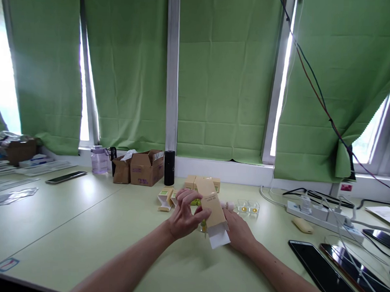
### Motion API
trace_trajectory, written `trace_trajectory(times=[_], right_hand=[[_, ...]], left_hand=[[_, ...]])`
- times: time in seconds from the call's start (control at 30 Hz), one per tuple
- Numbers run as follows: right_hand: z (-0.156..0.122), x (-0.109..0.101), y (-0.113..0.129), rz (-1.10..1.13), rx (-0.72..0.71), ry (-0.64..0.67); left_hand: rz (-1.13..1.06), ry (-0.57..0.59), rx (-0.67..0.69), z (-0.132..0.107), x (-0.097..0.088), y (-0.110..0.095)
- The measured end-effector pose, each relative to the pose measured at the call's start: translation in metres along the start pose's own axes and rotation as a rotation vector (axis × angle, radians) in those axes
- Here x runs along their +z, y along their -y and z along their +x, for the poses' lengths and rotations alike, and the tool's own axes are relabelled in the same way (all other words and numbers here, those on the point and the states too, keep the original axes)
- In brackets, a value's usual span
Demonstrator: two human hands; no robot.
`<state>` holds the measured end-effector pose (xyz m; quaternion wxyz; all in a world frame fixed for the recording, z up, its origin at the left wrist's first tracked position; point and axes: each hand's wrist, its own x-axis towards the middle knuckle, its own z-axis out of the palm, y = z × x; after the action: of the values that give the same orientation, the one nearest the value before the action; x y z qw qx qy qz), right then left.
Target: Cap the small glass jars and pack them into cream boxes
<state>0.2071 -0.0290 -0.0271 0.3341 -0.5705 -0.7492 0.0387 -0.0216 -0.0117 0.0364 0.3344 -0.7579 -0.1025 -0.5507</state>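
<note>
A small tan cardboard box (pixel 213 208) is held tilted above the table, its near-end flap open and showing white inside. My left hand (pixel 186 213) has its thumb and fingers closed at the box's left edge. My right hand (pixel 239 231) grips the box's right side; its fingertips are partly hidden behind the carton. Beneath the left hand a small clear item with yellow (pixel 203 227) shows partly. Right of the box stand clear little cups with yellow centres (pixel 248 208). Two open tan boxes (pixel 165 199) lie left of my hands, and several closed tan boxes (pixel 189 182) stand behind.
Brown cartons (pixel 147 167), a black bottle (pixel 169 167) and a purple jug (pixel 99 159) line the back. At right are a power strip (pixel 323 218) with cables, a yellowish mouse-shaped object (pixel 302 225) and dark phones (pixel 322 266). Another phone (pixel 65 177) lies at left.
</note>
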Motion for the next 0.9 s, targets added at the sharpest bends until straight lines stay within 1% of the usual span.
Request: trace_trajectory(times=[0.07, 0.17, 0.27, 0.4, 0.47, 0.57, 0.63, 0.7, 0.8, 0.9], right_hand=[[0.000, -0.003, 0.004, -0.012, 0.003, -0.014], [0.001, -0.010, 0.010, -0.025, 0.009, -0.065], [0.002, -0.015, 0.015, -0.007, -0.035, -0.168], [0.001, -0.017, 0.019, 0.058, -0.130, -0.316], [0.000, -0.016, 0.019, 0.104, -0.193, -0.374], [0.000, -0.016, 0.020, 0.161, -0.285, -0.444], [0.000, -0.016, 0.022, 0.195, -0.315, -0.471], [-0.001, -0.017, 0.025, 0.239, -0.326, -0.487], [-0.003, -0.017, 0.030, 0.326, -0.350, -0.496], [-0.005, -0.016, 0.035, 0.424, -0.384, -0.470]], left_hand=[[-0.015, 0.008, -0.046, 0.000, 0.001, -0.001], [-0.083, 0.036, -0.150, 0.000, 0.001, -0.002], [-0.209, 0.052, -0.241, 0.003, 0.000, -0.003], [-0.366, 0.065, -0.376, 0.007, 0.000, -0.005], [-0.490, 0.085, -0.500, 0.007, 0.002, -0.006], [-0.777, 0.112, -0.766, 0.004, 0.008, -0.008], [-0.962, 0.130, -0.926, 0.001, 0.012, -0.009], [-1.089, 0.145, -1.032, 0.000, 0.015, -0.011], [-1.184, 0.143, -1.129, -0.001, 0.017, -0.012], [-1.207, 0.145, -1.178, -0.002, 0.019, -0.013]])
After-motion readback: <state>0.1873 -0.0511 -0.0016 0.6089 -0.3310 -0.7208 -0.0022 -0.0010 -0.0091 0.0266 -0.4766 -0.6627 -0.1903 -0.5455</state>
